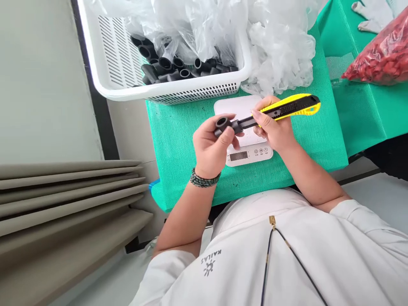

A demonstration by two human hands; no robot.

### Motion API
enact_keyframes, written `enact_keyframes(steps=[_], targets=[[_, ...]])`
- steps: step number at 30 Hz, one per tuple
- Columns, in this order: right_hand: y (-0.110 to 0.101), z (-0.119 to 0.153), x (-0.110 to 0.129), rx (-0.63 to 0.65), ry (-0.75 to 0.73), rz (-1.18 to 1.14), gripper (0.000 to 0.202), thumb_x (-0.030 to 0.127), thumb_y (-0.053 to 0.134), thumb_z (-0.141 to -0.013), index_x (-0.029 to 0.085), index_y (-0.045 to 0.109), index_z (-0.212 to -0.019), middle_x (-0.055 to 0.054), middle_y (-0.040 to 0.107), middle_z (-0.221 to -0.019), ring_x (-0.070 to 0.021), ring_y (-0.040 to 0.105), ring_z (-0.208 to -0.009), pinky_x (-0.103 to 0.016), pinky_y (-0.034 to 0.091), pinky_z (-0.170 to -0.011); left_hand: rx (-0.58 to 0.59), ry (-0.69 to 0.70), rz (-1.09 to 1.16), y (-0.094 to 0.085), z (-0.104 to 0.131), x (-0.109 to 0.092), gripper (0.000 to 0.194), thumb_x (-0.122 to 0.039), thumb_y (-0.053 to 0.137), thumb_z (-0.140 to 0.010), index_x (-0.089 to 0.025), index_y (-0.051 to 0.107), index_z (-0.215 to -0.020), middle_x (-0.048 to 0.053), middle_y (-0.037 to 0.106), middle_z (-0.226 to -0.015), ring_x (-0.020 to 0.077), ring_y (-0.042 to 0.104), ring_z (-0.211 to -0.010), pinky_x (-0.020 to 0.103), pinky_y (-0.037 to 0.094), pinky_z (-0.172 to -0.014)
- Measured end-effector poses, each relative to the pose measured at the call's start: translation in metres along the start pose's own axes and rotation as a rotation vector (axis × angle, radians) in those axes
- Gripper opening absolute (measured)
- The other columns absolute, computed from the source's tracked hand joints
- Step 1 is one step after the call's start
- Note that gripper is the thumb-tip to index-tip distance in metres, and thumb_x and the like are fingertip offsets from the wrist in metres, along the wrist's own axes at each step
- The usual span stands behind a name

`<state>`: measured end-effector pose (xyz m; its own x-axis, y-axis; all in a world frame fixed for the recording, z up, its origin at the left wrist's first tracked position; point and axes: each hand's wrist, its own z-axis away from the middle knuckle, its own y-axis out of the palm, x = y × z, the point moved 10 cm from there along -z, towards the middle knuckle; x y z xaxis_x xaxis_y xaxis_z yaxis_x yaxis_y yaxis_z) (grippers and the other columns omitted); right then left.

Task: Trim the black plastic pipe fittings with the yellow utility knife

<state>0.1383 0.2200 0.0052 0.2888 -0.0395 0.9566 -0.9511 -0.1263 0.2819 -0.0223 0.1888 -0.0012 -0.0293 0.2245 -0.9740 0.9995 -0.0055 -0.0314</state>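
Note:
My left hand (212, 144) is closed around a black tubular fitting (222, 123), whose round open end faces up. In my right hand (270, 123) is a yellow and black utility knife (295, 105), its blade extended to the left. The front of the blade meets the fitting's right end; whether it cuts in there I cannot tell. Both hands are above a white digital scale (236, 106), whose small display (238, 156) and buttons show below them.
A white basket (159, 91) of black fittings (165, 63) and clear plastic bags (191, 25) stands behind the scale. More crumpled bags (280, 55) lie to its right. A bag of red pieces (382, 55) and a white glove (372, 15) lie on the green cloth (366, 114) at far right.

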Motion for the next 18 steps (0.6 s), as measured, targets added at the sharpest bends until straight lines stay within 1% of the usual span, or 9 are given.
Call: enact_keyframes(steps=[2,4,5,7,10,13,15,17,18], targets=[[-0.001,0.002,0.003,-0.016,-0.023,0.016,0.043,0.057,0.087,-0.08,0.024,0.059,-0.085,0.012,0.053,-0.057,-0.0057,0.047,-0.041,-0.021,0.036,-0.041,0.043,-0.132,0.148,0.005,0.0,0.014,0.059,-0.078,0.058,-0.096,-0.027,0.071,-0.123,0.0,0.066,-0.065,0.0136,0.056,-0.042,0.028,0.045,-0.039],[-0.009,0.001,0.003,-0.079,-0.011,-0.001,0.042,0.058,0.086,-0.082,0.026,0.058,-0.086,0.013,0.049,-0.054,-0.0065,0.045,-0.04,-0.021,0.035,-0.041,0.07,-0.214,0.209,0.007,-0.001,0.023,0.062,-0.08,0.051,-0.098,-0.028,0.07,-0.128,-0.003,0.059,-0.056,0.0119,0.046,-0.035,0.029,0.043,-0.038],[-0.016,-0.001,0.002,-0.121,0.006,-0.016,0.04,0.058,0.083,-0.084,0.026,0.058,-0.086,0.013,0.045,-0.052,-0.0069,0.043,-0.038,-0.021,0.034,-0.04,0.063,-0.234,0.221,0.005,-0.002,0.026,0.064,-0.081,0.049,-0.098,-0.029,0.069,-0.129,-0.004,0.056,-0.054,0.0117,0.045,-0.035,0.029,0.044,-0.039],[-0.03,-0.005,-0.001,-0.2,0.045,-0.036,0.034,0.057,0.076,-0.091,0.027,0.059,-0.086,0.014,0.035,-0.048,-0.0077,0.037,-0.035,-0.022,0.031,-0.039,0.007,-0.236,0.223,-0.005,-0.005,0.028,0.065,-0.083,0.049,-0.097,-0.029,0.067,-0.129,-0.003,0.055,-0.056,0.0124,0.048,-0.039,0.03,0.046,-0.044],[-0.044,-0.012,-0.002,-0.253,0.079,-0.043,0.031,0.055,0.07,-0.096,0.028,0.06,-0.085,0.014,0.028,-0.046,-0.0086,0.032,-0.034,-0.023,0.028,-0.038,-0.087,-0.193,0.226,-0.018,-0.009,0.027,0.061,-0.084,0.057,-0.092,-0.029,0.066,-0.117,-0.003,0.056,-0.063,0.0125,0.052,-0.046,0.029,0.046,-0.047],[-0.041,-0.011,0.002,-0.256,0.059,-0.078,0.036,0.059,0.071,-0.093,0.028,0.058,-0.082,0.014,0.028,-0.046,-0.009,0.03,-0.034,-0.024,0.028,-0.039,-0.129,-0.118,0.194,-0.019,-0.012,0.019,0.053,-0.079,0.068,-0.088,-0.028,0.063,-0.102,-0.004,0.055,-0.068,0.0105,0.05,-0.049,0.027,0.046,-0.049],[-0.033,-0.006,0.005,-0.251,0.031,-0.083,0.039,0.063,0.072,-0.09,0.028,0.056,-0.081,0.014,0.029,-0.045,-0.0091,0.028,-0.035,-0.024,0.029,-0.04,-0.17,-0.022,0.062,-0.019,-0.012,0.006,0.047,-0.069,0.079,-0.084,-0.026,0.063,-0.097,-0.002,0.062,-0.074,0.0111,0.056,-0.058,0.027,0.049,-0.055],[-0.025,0.001,0.01,-0.259,-0.001,-0.04,0.041,0.064,0.072,-0.087,0.028,0.055,-0.081,0.014,0.03,-0.045,-0.0092,0.028,-0.035,-0.025,0.03,-0.041,-0.209,0.081,-0.119,-0.019,-0.009,-0.009,0.036,-0.052,0.085,-0.082,-0.024,0.066,-0.095,0.0,0.069,-0.083,0.0124,0.061,-0.066,0.028,0.051,-0.061],[-0.023,0.004,0.012,-0.269,-0.022,-0.008,0.041,0.064,0.073,-0.086,0.028,0.054,-0.081,0.013,0.03,-0.046,-0.0093,0.029,-0.035,-0.025,0.03,-0.042,-0.217,0.122,-0.208,-0.017,-0.007,-0.016,0.03,-0.044,0.085,-0.082,-0.023,0.068,-0.096,0.0,0.07,-0.083,0.0125,0.061,-0.067,0.028,0.05,-0.062]])
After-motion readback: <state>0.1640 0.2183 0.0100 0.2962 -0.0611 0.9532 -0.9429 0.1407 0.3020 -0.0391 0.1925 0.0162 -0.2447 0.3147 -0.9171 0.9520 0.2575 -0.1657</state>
